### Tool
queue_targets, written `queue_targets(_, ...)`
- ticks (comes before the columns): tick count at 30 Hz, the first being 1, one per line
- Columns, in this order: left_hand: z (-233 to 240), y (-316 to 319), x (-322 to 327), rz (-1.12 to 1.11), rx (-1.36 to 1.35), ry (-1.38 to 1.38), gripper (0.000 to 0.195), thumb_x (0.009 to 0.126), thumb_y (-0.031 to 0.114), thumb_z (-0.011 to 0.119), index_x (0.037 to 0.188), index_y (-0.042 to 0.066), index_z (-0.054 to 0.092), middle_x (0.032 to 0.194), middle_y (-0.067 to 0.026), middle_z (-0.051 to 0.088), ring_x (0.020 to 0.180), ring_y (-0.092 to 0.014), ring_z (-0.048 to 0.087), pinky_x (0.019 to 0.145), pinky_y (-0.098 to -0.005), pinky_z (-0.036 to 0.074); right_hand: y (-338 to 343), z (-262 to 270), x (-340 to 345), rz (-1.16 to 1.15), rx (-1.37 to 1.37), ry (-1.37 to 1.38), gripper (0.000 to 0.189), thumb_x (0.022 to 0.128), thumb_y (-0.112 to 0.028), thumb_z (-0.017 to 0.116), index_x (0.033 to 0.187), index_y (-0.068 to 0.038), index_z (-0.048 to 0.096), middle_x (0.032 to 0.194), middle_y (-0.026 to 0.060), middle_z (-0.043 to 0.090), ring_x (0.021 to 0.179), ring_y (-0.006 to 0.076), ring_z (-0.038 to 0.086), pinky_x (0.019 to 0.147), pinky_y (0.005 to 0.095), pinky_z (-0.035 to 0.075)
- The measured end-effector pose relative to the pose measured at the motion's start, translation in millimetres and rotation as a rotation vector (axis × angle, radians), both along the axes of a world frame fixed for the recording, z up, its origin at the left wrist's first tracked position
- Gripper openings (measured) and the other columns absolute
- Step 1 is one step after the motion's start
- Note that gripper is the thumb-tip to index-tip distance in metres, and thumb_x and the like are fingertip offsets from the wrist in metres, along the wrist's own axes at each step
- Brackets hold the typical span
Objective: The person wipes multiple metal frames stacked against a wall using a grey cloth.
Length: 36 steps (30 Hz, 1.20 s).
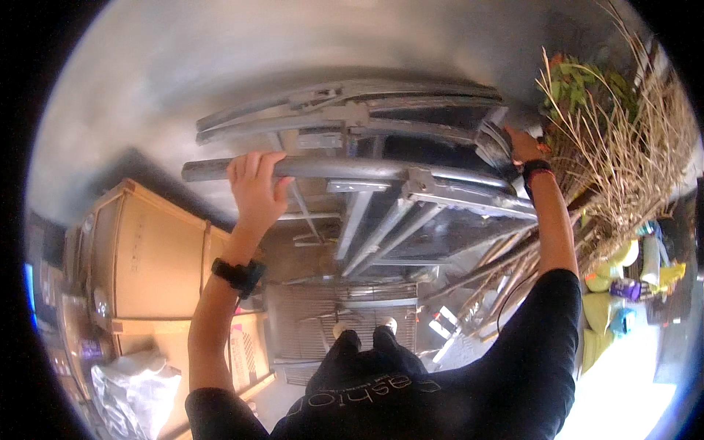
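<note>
A grey metal tube (341, 168) runs across in front of me, the top rail of a metal frame with slanting bars (379, 236). Near the tube's left end my left hand (256, 179) curls over it, thumb on the near side. Behind it lean more grey metal rails (308, 124), joined by brackets. My right hand (525, 147) reaches to the right end of these rails, beside a stack of metal ends (493, 144). Its fingertips are partly hidden, so whether it grips anything is unclear. Dark straps circle both wrists.
Bundled dry twigs (616, 159) and green leaves (583, 91) crowd my right side. Large cardboard cartons (165, 258) stand at left, with a crumpled plastic bag (135, 390) below. A wire grid (302, 313) lies by my feet. Yellow bags (597, 313) sit at right.
</note>
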<state>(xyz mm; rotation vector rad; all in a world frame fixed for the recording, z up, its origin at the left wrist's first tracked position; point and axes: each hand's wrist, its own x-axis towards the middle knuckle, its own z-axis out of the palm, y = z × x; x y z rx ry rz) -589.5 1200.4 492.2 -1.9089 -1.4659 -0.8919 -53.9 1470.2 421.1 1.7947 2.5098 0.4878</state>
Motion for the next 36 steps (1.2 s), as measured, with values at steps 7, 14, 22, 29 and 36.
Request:
queue_targets(7, 3.2, -3.8, -0.4, -0.034, -0.024, -0.05, 0.034, 0.066, 0.019, 0.069, 0.097, 0.011, 0.058, 0.093, -0.0069, 0.053, 0.09, -0.029, 0.049, 0.085, -0.0418, 0.034, -4.8, 1.3, -14.9, -0.073, -0.001, -0.142, 0.076, 0.067, 0.002, 0.07, 0.133, -0.013, 0.038, 0.104, 0.0206, 0.061, 0.093, 0.0349, 0.061, 0.076, 0.0413, 0.052)
queue_targets(14, 6.6, -1.9, -1.3, -0.033, -0.012, -0.035, 0.034, 0.065, 0.017, 0.07, 0.096, 0.012, 0.057, 0.091, -0.0061, 0.05, 0.091, -0.028, 0.047, 0.085, -0.0412, 0.033, -26.3, 27.4, -38.8, -0.102, -0.041, -0.1, 0.067, 0.071, 0.003, 0.065, 0.133, -0.012, 0.041, 0.097, 0.0226, 0.062, 0.086, 0.0353, 0.062, 0.071, 0.0434, 0.053)
queue_targets(22, 2.4, -0.3, 2.0, -0.051, -0.021, -0.067, 0.035, 0.069, 0.02, 0.069, 0.101, 0.011, 0.058, 0.093, -0.0072, 0.05, 0.091, -0.029, 0.047, 0.085, -0.0412, 0.034, -52.8, 70.6, -99.7, 0.126, 0.04, 0.097, 0.059, 0.07, -0.005, 0.063, 0.126, -0.018, 0.051, 0.104, 0.0193, 0.063, 0.094, 0.0374, 0.06, 0.079, 0.0437, 0.049)
queue_targets(29, 5.0, -11.7, -4.3, -0.017, -0.062, -0.09, 0.034, 0.067, 0.018, 0.07, 0.098, 0.011, 0.058, 0.094, -0.0066, 0.051, 0.092, -0.029, 0.047, 0.086, -0.0414, 0.034, -91.9, 153.3, -277.3, 0.532, -0.143, 0.396, 0.054, 0.07, -0.016, 0.067, 0.121, -0.017, 0.05, 0.11, 0.0194, 0.06, 0.104, 0.0355, 0.056, 0.086, 0.0463, 0.046)
queue_targets(36, 5.6, -16.0, 1.9, -0.028, -0.093, -0.154, 0.039, 0.065, 0.014, 0.071, 0.101, 0.012, 0.056, 0.095, -0.0054, 0.052, 0.095, -0.028, 0.048, 0.087, -0.0423, 0.034, -100.8, 110.7, -379.5, 0.411, -0.239, -0.13, 0.095, 0.068, -0.027, 0.075, 0.144, -0.014, 0.019, 0.134, 0.0247, 0.037, 0.123, 0.042, 0.038, 0.096, 0.0558, 0.035)
